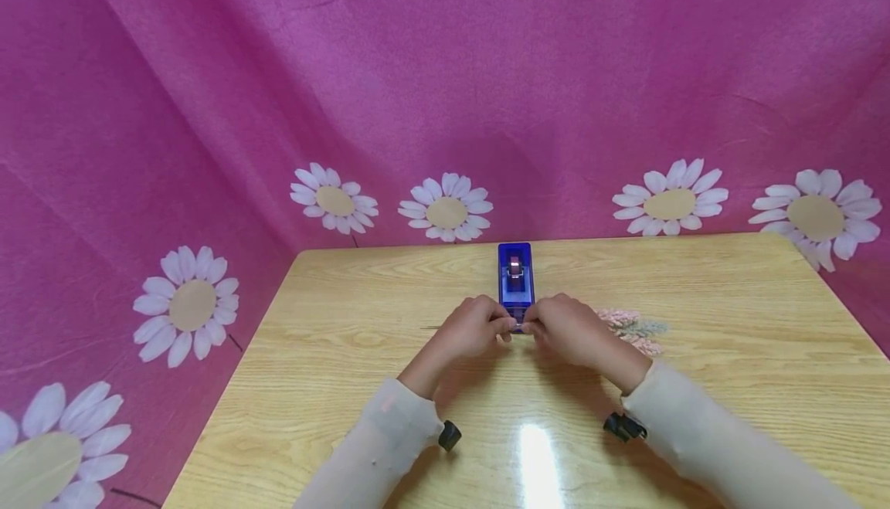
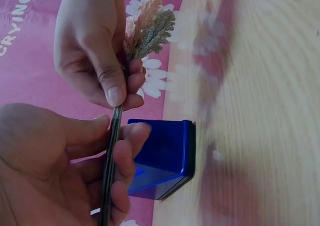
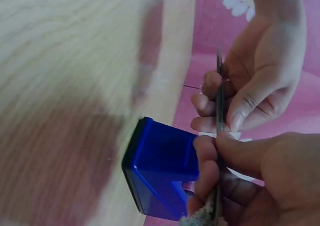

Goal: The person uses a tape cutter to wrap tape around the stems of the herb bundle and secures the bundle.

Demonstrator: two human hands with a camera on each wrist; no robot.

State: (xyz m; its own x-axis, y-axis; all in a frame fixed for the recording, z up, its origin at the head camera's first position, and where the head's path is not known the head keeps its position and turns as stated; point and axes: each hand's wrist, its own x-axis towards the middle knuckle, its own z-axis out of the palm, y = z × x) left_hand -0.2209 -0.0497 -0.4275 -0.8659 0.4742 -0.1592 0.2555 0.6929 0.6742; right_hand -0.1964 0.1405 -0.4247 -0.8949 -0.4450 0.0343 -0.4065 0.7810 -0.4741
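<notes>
Both hands hold a small bunch of flower stems (image 2: 111, 156) in front of a blue tape dispenser (image 1: 515, 293). My left hand (image 1: 480, 325) has its fingers curled round the stems' lower part. My right hand (image 1: 566, 327) pinches them between thumb and fingers, closer to the blooms. Pink and grey-green flower heads (image 1: 634, 329) stick out past the right hand. A shiny, clear band that looks like tape (image 2: 117, 113) lies on the stems between the two hands. In the right wrist view the stems (image 3: 220, 100) pass through both hands; the dispenser (image 3: 165, 151) stands beside them.
The wooden table (image 1: 334, 385) carries the dispenser, and a bright reflection lies on its front part. A pink cloth (image 1: 528, 92) with white daisies hangs behind and to the left. Black straps or camera mounts (image 1: 624, 426) sit at both wrists.
</notes>
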